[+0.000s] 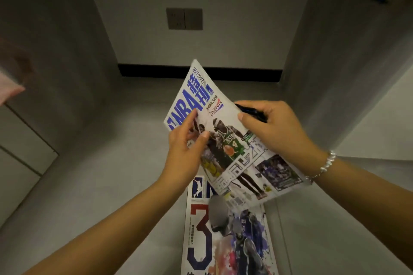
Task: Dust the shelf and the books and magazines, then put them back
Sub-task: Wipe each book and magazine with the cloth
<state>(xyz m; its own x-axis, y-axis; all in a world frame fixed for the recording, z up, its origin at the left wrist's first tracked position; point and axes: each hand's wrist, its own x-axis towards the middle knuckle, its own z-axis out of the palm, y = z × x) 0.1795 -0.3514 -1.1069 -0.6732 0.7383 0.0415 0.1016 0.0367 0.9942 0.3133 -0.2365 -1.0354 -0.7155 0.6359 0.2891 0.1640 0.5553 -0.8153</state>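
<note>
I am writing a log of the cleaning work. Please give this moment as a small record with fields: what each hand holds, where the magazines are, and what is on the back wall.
left hand: left hand grips the left edge of the held magazine
right hand: right hand pinches the magazine's right edge and also holds a dark object, too hidden to identify
held magazine: lifted and tilted, cover toward the camera
second magazine: second magazine lies flat on the grey shelf surface, partly under the held one
back wall: grey socket panel
right wrist: beaded bracelet
</note>
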